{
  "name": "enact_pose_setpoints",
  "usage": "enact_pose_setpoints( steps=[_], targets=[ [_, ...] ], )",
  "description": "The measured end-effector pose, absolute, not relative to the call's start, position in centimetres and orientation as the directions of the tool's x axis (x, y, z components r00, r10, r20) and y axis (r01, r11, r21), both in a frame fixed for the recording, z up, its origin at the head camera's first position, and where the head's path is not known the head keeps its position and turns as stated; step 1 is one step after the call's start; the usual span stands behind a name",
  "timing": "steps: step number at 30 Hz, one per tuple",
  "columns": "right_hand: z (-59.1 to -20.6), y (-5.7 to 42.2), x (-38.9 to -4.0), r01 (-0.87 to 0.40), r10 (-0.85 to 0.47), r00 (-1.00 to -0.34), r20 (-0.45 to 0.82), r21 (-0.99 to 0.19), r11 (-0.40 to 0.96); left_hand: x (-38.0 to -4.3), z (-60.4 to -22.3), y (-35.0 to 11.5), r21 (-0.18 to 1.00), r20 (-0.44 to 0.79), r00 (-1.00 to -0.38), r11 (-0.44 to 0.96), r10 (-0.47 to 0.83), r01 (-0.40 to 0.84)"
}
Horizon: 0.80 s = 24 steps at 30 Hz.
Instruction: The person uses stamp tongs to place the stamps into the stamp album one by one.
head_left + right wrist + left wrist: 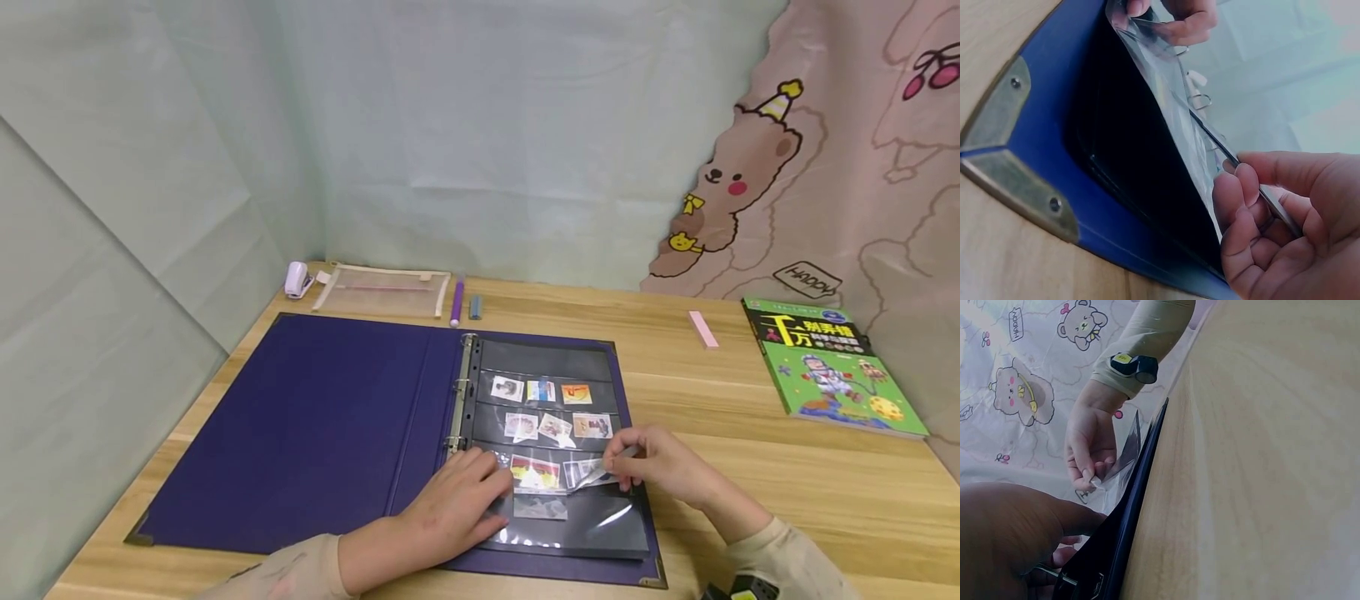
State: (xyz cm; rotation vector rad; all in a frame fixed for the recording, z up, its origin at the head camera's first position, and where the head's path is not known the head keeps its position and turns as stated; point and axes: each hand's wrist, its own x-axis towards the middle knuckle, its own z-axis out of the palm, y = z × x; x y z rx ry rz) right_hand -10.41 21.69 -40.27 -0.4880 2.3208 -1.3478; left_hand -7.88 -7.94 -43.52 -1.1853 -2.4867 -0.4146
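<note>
A dark blue ring-bound stamp album [300,417] lies spread on the wooden table, with a black pocket page [592,537] at its right side. Rows of small stamps [536,472] sit behind clear strips on that page. My left hand [457,504] rests on the page's lower left, its fingers on the clear film [1141,40]. Between thumb and fingers, my right hand [656,467] pinches slim metal tweezers [1213,134], their tips pointing down-left to the third row's lower edge. A greyish stamp [540,507] lies just left of and below the tips.
Behind the album lie a small stapler [297,279], a mesh zip pouch [382,292], a purple pen [457,302] and a blue-grey block [476,307]. Farther right are a pink strip [703,329] and a green book [836,367]. A curtain [487,150] hangs behind the table.
</note>
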Motion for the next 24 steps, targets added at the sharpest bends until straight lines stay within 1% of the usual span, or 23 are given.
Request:
enact_pose_setpoints(
  steps=[6,24],
  targets=[
    [-40.14,21.82,-10.33,-0.122,-0.528,-0.835,-0.158,-0.882,0.456,-7.87,-43.53,-7.92,0.102,0.430,-0.587,0.610,0.686,0.786],
    [-40.01,20.97,-10.48,-0.147,-0.546,-0.818,-0.181,-0.852,0.502,-7.89,-43.55,-7.93,0.101,0.432,-0.588,0.611,0.684,0.785]
  ],
)
